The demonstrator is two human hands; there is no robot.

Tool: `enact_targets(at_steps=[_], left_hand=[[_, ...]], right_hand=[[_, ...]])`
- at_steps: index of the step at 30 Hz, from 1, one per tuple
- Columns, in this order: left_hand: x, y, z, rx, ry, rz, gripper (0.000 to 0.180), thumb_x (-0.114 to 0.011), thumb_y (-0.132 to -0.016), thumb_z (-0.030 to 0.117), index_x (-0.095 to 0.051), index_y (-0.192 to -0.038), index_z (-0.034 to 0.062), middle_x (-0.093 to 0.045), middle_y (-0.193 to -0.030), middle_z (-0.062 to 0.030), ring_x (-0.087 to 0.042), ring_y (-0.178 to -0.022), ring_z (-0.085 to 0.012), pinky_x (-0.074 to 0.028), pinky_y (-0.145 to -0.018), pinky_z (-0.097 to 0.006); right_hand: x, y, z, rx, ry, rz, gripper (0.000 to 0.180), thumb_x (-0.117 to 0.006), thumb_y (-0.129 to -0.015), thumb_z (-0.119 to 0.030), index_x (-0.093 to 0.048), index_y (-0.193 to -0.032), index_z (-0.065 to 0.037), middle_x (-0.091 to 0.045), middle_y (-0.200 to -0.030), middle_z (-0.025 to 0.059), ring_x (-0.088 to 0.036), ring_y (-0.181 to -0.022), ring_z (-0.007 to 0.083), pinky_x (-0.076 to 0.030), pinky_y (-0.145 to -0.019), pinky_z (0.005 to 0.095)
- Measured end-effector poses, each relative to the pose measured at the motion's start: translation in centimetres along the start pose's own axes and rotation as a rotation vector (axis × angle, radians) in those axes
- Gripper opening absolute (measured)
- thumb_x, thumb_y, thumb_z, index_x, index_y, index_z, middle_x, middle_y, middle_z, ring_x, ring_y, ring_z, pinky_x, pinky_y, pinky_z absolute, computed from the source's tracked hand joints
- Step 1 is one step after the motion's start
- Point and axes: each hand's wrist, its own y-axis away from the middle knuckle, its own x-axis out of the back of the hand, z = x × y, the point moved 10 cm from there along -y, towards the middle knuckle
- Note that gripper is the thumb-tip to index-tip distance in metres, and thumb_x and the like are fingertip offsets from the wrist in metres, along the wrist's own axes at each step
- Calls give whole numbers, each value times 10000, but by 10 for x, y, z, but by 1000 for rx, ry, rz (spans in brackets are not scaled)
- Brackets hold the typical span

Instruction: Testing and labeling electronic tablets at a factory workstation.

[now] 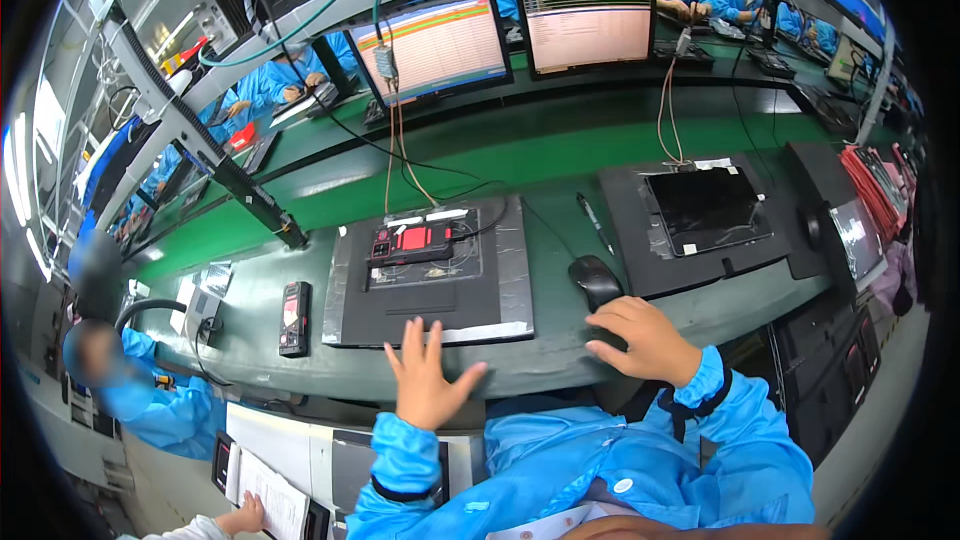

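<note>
My left hand [428, 380] is open, fingers spread, at the front edge of a black foam pad [400, 300]. On that pad lies a black and red handheld device [412, 242] with a cable plugged into its right side. My right hand [645, 342] is open too, its fingers stretched just below a black computer mouse [596, 282]; I cannot tell whether they touch it. A second black and red handheld device [294, 318] lies left of the pad. On the right-hand foam pad [660, 275] rests a black tablet [708, 210].
Two monitors [588, 28] stand behind the green bench [560, 140]. A pen [594, 222] lies above the mouse. Cables hang from the overhead frame. Red folders [872, 198] fill the right end. At lower left, another person's hand [242, 515] touches papers [270, 490]; a co-worker in blue [175, 420] is nearby.
</note>
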Motion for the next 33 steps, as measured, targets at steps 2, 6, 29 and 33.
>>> enact_targets(at_steps=[2,6,29,33], left_hand=[[-4,9,32,3,52,-41,908,-852,-838,512,-515,-1497,-15,-407,-1590,-302,-372,-1510,-458,-169,-1217,-722],[-12,3,80,-66,234,11,829,-871,-840,438,-558,-1459,-16,-445,-1573,-281,-399,-1497,-451,-217,-1224,-688],[-37,-38,67,-110,32,184,841,-864,-810,477,-568,-1454,23,-465,-1568,-234,-380,-1517,-399,-204,-1253,-604],[-42,-37,68,-93,80,176,832,-862,-805,481,-582,-1447,31,-460,-1577,-229,-367,-1529,-388,-194,-1253,-613]], right_hand=[[13,30,13,-104,4,227,266,-808,-853,-147,-741,-1081,-28,-716,-1010,117,-678,-947,331,-547,-839,430],[18,59,21,-120,27,450,229,-783,-807,-68,-731,-1023,-10,-705,-953,132,-669,-886,336,-541,-795,435],[9,60,16,-107,208,485,166,-767,-797,-28,-718,-956,-16,-698,-920,120,-669,-854,341,-534,-733,439],[6,66,21,-146,239,435,147,-735,-804,3,-701,-945,-19,-689,-888,128,-637,-776,342,-498,-670,441]])
